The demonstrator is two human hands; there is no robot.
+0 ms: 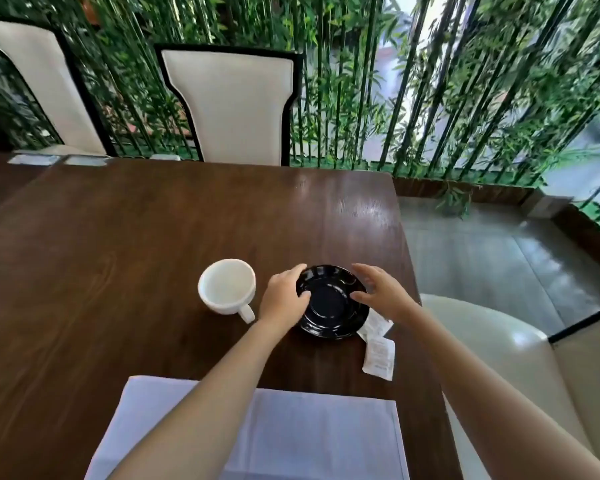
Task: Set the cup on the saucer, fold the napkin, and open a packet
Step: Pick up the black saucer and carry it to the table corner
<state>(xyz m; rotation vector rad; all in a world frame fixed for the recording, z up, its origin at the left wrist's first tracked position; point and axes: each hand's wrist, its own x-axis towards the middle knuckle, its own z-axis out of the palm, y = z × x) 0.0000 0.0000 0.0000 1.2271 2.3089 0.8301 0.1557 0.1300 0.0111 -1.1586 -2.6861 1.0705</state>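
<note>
On the dark table (118, 237), just right of centre, I have both hands at the black saucer (329, 306). My left hand (283, 296) curls over its left rim, thumb inside, holding it. My right hand (383, 292) has its fingers spread and nearly straight, thumb tip at the right rim, gripping nothing. What matters next: the white cup (226, 289) stands upright just left of the saucer, apart from it, handle toward me, so I judge the left hand nearer. Two packets (380, 355) lie at the saucer's near right edge, one partly beneath it. Nearest me, the napkin (309, 438) lies flat.
</note>
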